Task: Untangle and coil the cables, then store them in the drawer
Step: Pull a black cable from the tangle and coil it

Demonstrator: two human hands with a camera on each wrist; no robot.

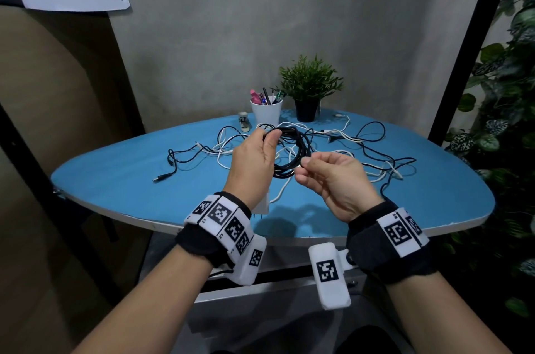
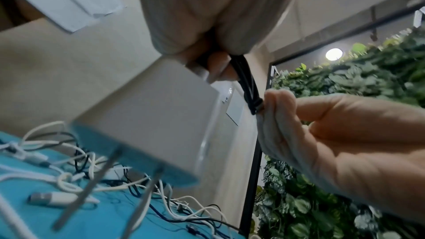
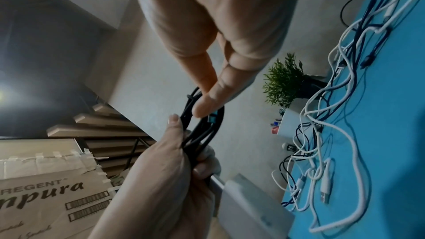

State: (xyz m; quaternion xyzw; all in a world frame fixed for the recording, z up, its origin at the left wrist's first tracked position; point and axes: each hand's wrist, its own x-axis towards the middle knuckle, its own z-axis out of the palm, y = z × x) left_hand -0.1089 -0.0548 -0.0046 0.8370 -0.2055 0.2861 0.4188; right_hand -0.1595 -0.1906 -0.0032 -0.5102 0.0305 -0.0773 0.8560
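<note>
Black cable coil [image 1: 289, 151] gripped in left hand [image 1: 253, 162] w/ right hand [image 1: 333, 180] pinching its end.

The table [image 1: 115, 180] top is smooth and painted blue. The cup [image 1: 266, 114] looks like shiny white plastic.

Left hand [image 1: 253, 161]: raised in front of the body, back toward the head camera, fingers curled, thumb and fingers pinching.
Right hand [image 1: 333, 180]: raised beside the left, palm turned inward, thumb and forefinger pinched together, other fingers loosely curled.
Forearms: both bare, angled inward, banded at the wrists.
</note>
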